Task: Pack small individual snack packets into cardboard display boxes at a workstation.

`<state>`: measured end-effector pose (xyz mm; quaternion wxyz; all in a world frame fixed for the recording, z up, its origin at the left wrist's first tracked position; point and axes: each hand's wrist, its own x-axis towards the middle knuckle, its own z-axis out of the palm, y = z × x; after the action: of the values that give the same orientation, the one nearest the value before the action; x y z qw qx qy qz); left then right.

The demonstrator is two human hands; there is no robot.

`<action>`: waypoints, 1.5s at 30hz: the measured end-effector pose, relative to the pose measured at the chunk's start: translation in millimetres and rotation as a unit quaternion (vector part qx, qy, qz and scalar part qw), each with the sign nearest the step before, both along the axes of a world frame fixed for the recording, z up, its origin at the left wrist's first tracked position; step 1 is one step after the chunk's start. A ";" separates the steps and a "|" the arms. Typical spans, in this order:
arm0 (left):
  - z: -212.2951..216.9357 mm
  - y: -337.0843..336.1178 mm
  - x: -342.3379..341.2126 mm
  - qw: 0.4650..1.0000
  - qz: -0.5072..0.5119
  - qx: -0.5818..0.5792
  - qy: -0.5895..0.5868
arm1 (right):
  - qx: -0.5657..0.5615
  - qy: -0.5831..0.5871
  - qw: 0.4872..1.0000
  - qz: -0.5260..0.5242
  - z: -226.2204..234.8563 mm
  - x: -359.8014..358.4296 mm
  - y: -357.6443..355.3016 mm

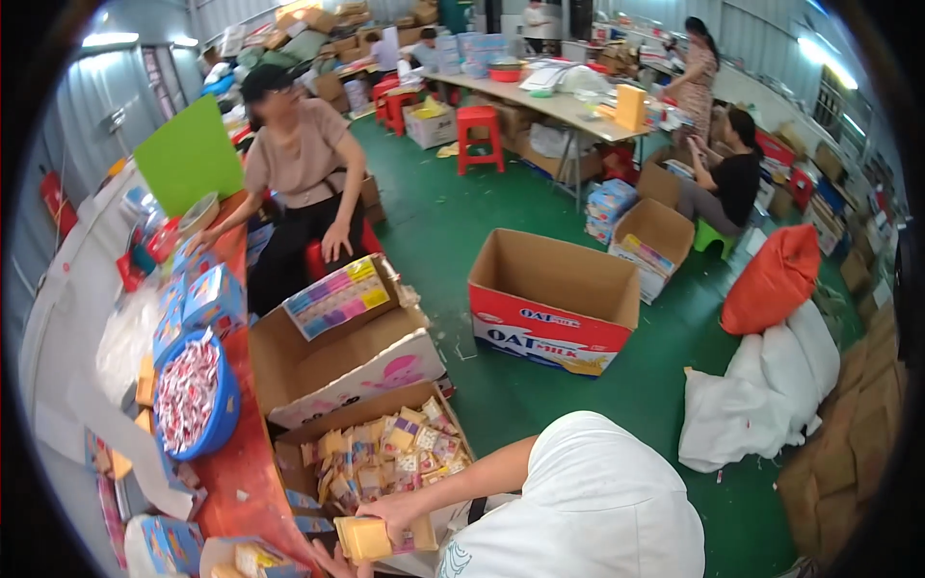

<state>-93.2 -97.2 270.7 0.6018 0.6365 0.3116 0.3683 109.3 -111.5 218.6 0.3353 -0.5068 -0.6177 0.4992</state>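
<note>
My right hand [393, 515] grips a small yellow box [364, 539] above the near end of an open carton [294, 455]. Inside that carton lie many small wrapped packets [385, 458] in yellow, white and purple. Just below the yellow box, at the lower edge, my left hand [339, 561] shows in part, its fingers apart and nothing visible in them. Whether it touches the box I cannot tell. The white sleeve of my right arm covers the lower middle of the view.
A red-topped table [246, 482] at left bears a blue basin [229, 414] of small wrapped pieces and blue boxes [214, 297]. A seated person [303, 159] rests a hand on it. Beyond are an open carton [376, 380], a red-and-white carton [549, 332] and white sacks [737, 419].
</note>
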 end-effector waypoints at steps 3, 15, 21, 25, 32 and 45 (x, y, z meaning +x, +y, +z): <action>1.3 -11.4 29.8 0.981 0.062 -0.140 -0.116 | -0.057 0.131 0.986 -0.090 15.9 10.3 -10.4; -95.3 26.3 -7.2 0.952 -0.011 -0.291 -0.089 | -0.068 0.069 0.993 -0.066 -16.8 -21.2 15.9; -88.4 24.3 -34.3 0.901 -0.056 -0.414 -0.119 | 0.057 -0.131 0.989 0.044 76.2 33.5 -29.2; -92.6 15.2 -42.3 0.851 -0.055 -0.498 -0.158 | 0.547 -0.303 0.780 0.035 73.7 25.7 -37.5; -114.7 -9.1 -17.2 0.862 -0.032 -0.480 -0.159 | 0.637 -0.283 0.700 0.158 43.1 15.2 -29.2; -97.4 -40.4 25.1 0.883 0.041 -0.447 -0.138 | 0.564 -0.170 0.798 0.130 35.7 -0.7 -15.3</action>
<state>-68.1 -137.5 173.3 0.8437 0.2288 0.3829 0.2986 108.6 -126.8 254.3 0.3837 -0.2200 -0.8969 0.0074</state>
